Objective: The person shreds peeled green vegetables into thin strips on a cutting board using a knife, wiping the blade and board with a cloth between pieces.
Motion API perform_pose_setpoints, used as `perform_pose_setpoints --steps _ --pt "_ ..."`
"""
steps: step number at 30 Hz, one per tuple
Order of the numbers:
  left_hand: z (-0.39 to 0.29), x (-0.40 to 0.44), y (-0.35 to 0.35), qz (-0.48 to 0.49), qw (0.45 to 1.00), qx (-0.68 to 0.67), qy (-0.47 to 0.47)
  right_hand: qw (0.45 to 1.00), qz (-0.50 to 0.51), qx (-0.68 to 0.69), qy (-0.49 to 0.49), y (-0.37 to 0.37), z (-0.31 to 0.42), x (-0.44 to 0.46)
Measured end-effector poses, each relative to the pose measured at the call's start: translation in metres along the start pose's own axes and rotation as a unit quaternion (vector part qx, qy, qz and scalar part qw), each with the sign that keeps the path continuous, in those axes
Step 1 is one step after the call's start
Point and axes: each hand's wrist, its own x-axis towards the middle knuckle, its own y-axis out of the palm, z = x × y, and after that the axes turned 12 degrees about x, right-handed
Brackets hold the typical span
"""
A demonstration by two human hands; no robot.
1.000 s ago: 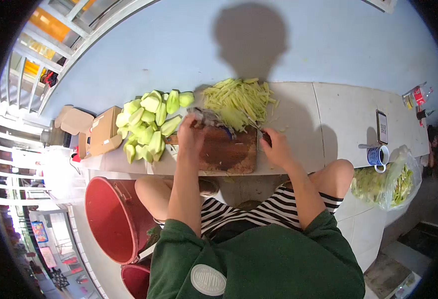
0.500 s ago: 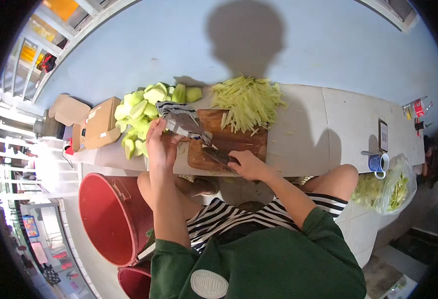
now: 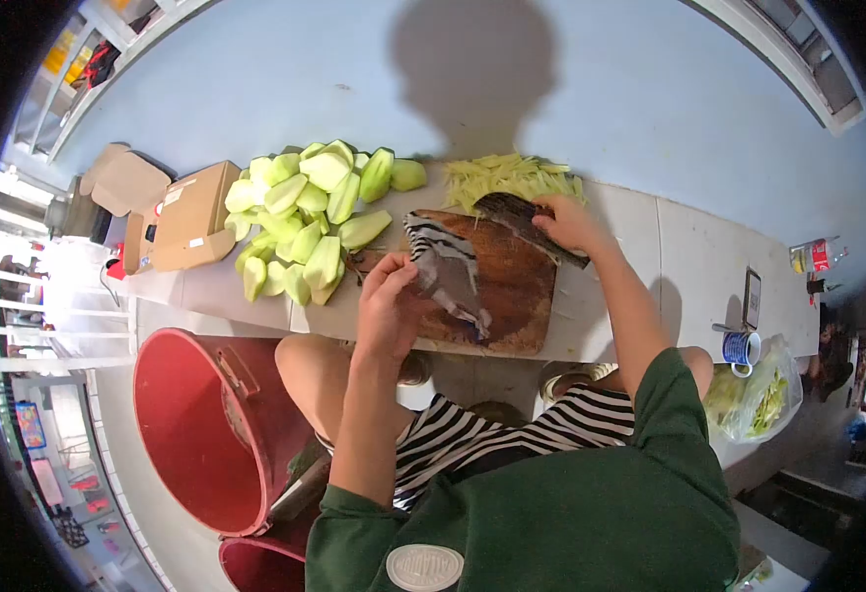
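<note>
My left hand (image 3: 389, 291) is closed on the corner of a grey cloth (image 3: 450, 276) with black and white stripes, which hangs over the left side of the wooden cutting board (image 3: 517, 311). My right hand (image 3: 568, 225) grips a dark, broad-bladed knife (image 3: 512, 215) at the far right of the board. Against the knife's far side lies a heap of pale green shreds (image 3: 512, 178), partly hidden by the blade. Peeled green fruit pieces (image 3: 305, 207) are piled to the left of the board.
An open cardboard box (image 3: 191, 217) stands left of the fruit. Below the counter are a large red bin (image 3: 196, 434) and a second red bin (image 3: 265, 564). A phone (image 3: 752, 298), a blue mug (image 3: 740, 349), a bottle (image 3: 816, 257) and a bag of shreds (image 3: 763, 400) are at right.
My right hand and the knife have moved away from the cloth, up and right to the shreds. The shreds now lie in a lower heap nearer the wall. My left hand has moved right and lower.
</note>
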Motion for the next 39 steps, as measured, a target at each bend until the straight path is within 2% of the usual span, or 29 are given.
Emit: perform_pose_setpoints --steps 2,4,6,7,9,10,12,14,17,19,21,23,24,25,26,27,29,31,33,36,37,39 --pt "0.006 0.001 0.002 0.01 1.0 -0.027 0.001 0.996 -0.035 -0.055 -0.064 -0.007 0.006 0.01" --pt "0.022 0.002 -0.013 0.019 0.998 -0.051 0.001 0.994 -0.061 -0.062 -0.07 -0.016 0.018 0.013" --pt "0.058 0.009 -0.051 -0.09 0.992 0.082 -0.04 0.992 -0.097 -0.047 -0.068 -0.029 0.059 -0.003" --pt "0.066 0.007 -0.057 -0.089 0.992 0.083 -0.038 0.992 -0.099 -0.047 -0.069 -0.037 0.081 -0.018" --pt "0.079 0.001 -0.063 -0.187 0.93 0.317 -0.019 0.98 -0.162 -0.021 -0.112 -0.047 0.112 -0.042" --pt "0.074 -0.004 -0.056 -0.189 0.94 0.283 -0.022 0.98 -0.162 -0.022 -0.11 -0.045 0.119 -0.055" --pt "0.078 -0.004 -0.056 -0.187 0.945 0.268 -0.025 0.946 -0.256 0.076 -0.185 -0.041 0.127 -0.075" --pt "0.074 0.0 -0.048 -0.181 0.95 0.254 -0.02 0.945 -0.277 0.044 -0.169 -0.012 0.089 -0.052" --pt "0.07 0.0 -0.036 -0.145 0.926 0.348 -0.03 0.952 -0.282 -0.033 -0.115 0.03 0.024 -0.054" --pt "0.079 0.005 -0.026 -0.145 0.824 0.523 0.161 0.956 -0.261 -0.086 -0.103 0.019 0.028 -0.042" --pt "0.087 0.001 -0.016 -0.139 0.823 0.537 0.121 0.937 -0.277 -0.098 -0.191 0.031 0.023 -0.061" --pt "0.067 0.012 0.023 -0.133 0.653 0.685 0.295 0.939 -0.268 -0.145 -0.162 0.028 0.027 -0.07" --pt "0.061 0.013 0.035 -0.13 0.652 0.686 0.295 0.924 -0.276 -0.156 -0.213 0.029 0.021 -0.074" --pt "0.054 0.019 0.047 -0.092 0.613 0.707 0.34 0.906 -0.283 -0.168 -0.268 0.027 0.02 -0.075" --pt "0.051 0.023 0.055 -0.054 0.571 0.726 0.38 0.906 -0.284 -0.167 -0.267 0.028 0.018 -0.078" --pt "0.053 0.03 0.06 -0.052 0.569 0.727 0.38 0.899 -0.284 -0.193 -0.27 0.027 0.02 -0.083" --pt "0.058 0.047 0.069 -0.006 0.44 0.802 0.404 0.892 -0.287 -0.22 -0.272 0.026 0.018 -0.089" --pt "0.062 0.063 0.074 0.013 0.431 0.804 0.409 0.884 -0.286 -0.231 -0.289 0.027 0.014 -0.094" --pt "0.061 0.077 0.076 0.037 0.375 0.841 0.39 0.878 -0.296 -0.249 -0.28 0.024 0.008 -0.101" --pt "0.057 0.104 0.083 0.058 0.357 0.864 0.351 0.868 -0.309 -0.275 -0.275 0.021 -0.003 -0.107" --pt "0.055 0.113 0.085 0.06 0.356 0.864 0.35 0.861 -0.315 -0.285 -0.281 0.019 -0.005 -0.108" --pt "0.05 0.135 0.089 0.088 0.396 0.866 0.293 0.864 -0.314 -0.292 -0.263 0.015 -0.007 -0.117"
